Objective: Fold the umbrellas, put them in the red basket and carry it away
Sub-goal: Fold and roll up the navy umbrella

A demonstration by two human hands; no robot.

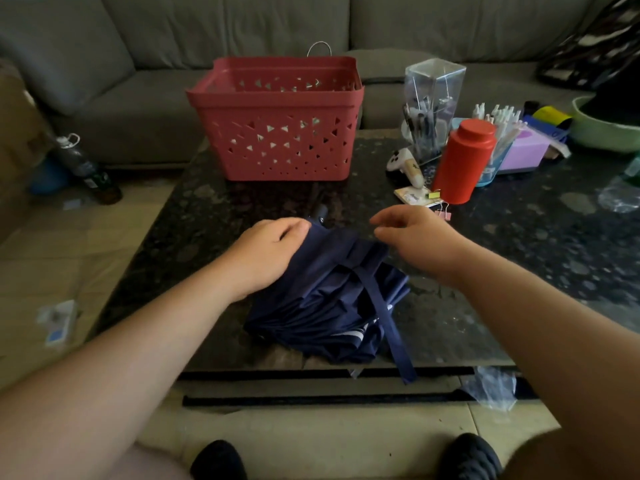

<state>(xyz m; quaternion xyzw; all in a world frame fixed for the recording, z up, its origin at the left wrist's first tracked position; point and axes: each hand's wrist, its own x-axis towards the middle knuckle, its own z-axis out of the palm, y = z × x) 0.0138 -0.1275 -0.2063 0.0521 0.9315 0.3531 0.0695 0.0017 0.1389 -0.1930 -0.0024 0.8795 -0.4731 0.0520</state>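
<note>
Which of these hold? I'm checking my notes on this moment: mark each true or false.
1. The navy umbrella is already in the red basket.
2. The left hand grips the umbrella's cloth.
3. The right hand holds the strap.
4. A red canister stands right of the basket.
1. False: the navy umbrella lies on the table, in front of the red basket.
2. True: left hand.
3. False: the right hand hovers empty; the strap lies loose.
4. True: red canister.

A single wide-angle view from the person's head looks forward and steeply down, close over the near edge of a dark stone table [214, 216]. Farther ahead it takes in a grey sofa [138, 109].
</note>
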